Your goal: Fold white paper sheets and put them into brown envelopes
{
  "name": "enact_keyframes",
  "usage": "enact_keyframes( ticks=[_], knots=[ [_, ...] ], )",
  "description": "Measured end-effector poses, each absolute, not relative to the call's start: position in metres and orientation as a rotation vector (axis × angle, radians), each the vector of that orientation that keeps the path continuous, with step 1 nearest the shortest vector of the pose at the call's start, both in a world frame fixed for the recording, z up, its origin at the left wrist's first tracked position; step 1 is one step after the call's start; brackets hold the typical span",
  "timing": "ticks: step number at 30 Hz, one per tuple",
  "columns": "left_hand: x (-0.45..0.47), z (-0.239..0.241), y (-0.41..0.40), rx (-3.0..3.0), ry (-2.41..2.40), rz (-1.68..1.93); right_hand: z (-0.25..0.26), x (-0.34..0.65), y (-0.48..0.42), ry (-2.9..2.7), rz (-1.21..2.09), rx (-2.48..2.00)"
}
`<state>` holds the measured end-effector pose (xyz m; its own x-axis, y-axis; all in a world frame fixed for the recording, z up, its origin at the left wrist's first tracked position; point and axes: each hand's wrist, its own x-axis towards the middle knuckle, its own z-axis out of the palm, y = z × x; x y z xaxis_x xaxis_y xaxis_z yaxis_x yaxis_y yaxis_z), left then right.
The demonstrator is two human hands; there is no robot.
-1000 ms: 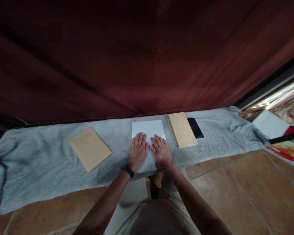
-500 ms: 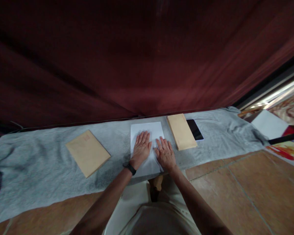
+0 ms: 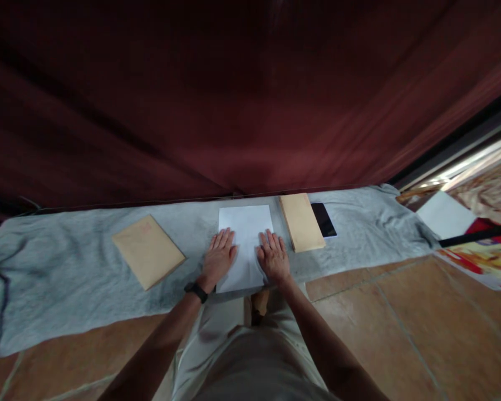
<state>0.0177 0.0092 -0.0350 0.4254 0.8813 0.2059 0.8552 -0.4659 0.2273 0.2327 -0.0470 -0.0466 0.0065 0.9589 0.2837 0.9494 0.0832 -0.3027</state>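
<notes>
White paper lies flat in front of me on the grey cloth; whether it is one sheet or several I cannot tell. My left hand rests palm down over its left edge, fingers stretched out, a dark watch on the wrist. On the right edge of the paper lies my right hand, also flat with fingers extended. Neither hand grips anything. Just right of the paper is a stack of brown envelopes. Farther left, another brown envelope pile sits at a slant, with a faint reddish mark on top.
A dark-screened phone lies beside the right-hand envelopes. The grey cloth covers a long narrow surface against a dark red curtain. Tiled floor shows in front, and a colourful printed sheet is at far right.
My left hand has slid left from the middle of the paper to its left edge. The right hand stays flat near the right edge. The view has shifted slightly.
</notes>
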Motion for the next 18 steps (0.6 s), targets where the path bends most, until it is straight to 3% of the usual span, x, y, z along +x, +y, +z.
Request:
enact_keyframes(
  ticks=[9, 18],
  knots=[
    [-0.01, -0.025, -0.07, 2.682, 1.343, 0.392, -0.046, 0.233, -0.044, -1.959, 0.104, -1.933],
    [0.024, -0.021, -0.082, 2.753, 1.132, 0.207, -0.032, 0.238, -0.079, -2.187, 0.223, -1.697]
  ],
)
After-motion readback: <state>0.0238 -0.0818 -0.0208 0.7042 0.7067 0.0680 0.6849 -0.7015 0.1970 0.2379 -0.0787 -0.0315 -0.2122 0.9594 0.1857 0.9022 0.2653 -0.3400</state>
